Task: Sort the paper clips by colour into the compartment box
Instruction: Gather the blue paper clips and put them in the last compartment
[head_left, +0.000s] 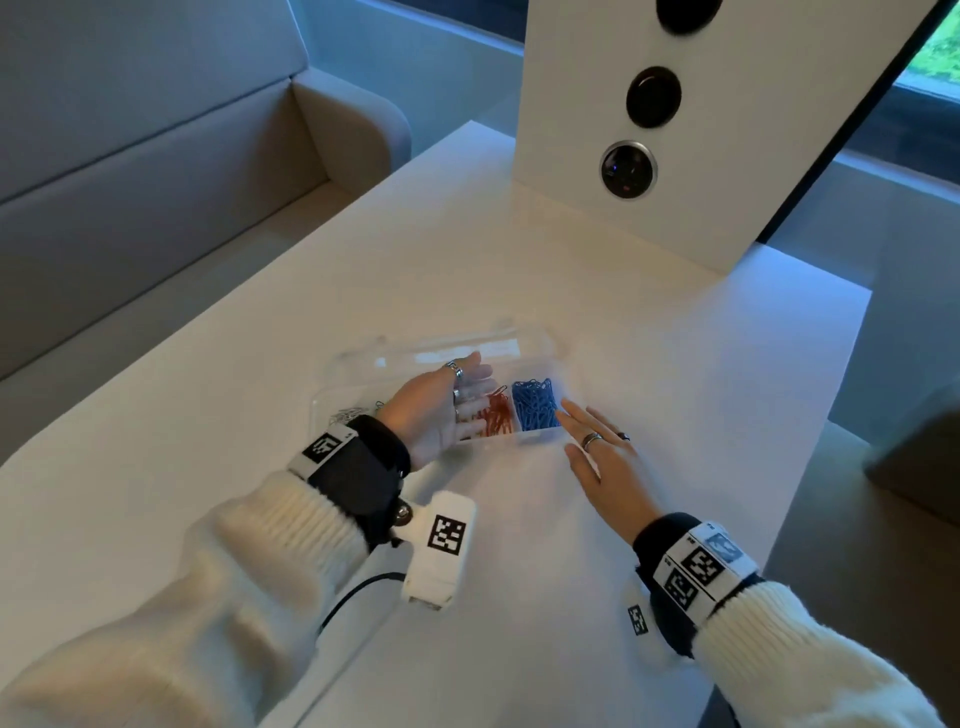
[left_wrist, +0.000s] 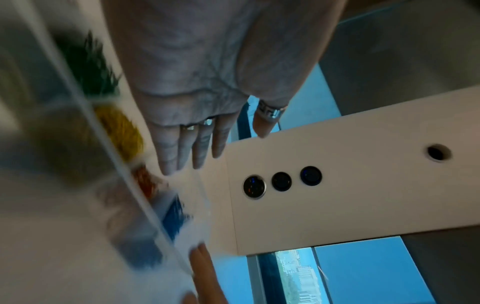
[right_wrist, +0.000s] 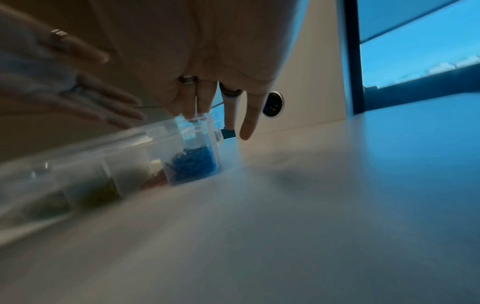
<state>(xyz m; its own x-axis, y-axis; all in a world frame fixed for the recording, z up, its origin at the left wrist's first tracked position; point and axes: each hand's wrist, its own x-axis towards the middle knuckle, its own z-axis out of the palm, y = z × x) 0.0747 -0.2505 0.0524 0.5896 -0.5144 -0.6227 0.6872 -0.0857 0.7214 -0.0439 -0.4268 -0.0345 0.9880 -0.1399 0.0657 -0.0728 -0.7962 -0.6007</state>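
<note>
A clear plastic compartment box (head_left: 540, 358) lies on the white table, its lid open at the back. Blue clips (head_left: 535, 405) fill the right compartment, red clips (head_left: 496, 415) the one beside it, silver clips (head_left: 345, 415) the far left. In the left wrist view, green clips (left_wrist: 88, 65) and yellow clips (left_wrist: 119, 131) sit in further compartments. My left hand (head_left: 457, 400) hovers palm-up over the box's middle, fingers straight, holding nothing. My right hand (head_left: 597, 447) lies flat and open at the box's right front corner, fingertips near the blue clips (right_wrist: 192, 162).
A white upright panel (head_left: 727, 156) with round black sensors (head_left: 628, 169) stands at the table's back. A grey sofa (head_left: 156, 156) is to the left. The table edge (head_left: 810, 457) drops off on the right. A cable (head_left: 358, 592) trails from my left wrist camera.
</note>
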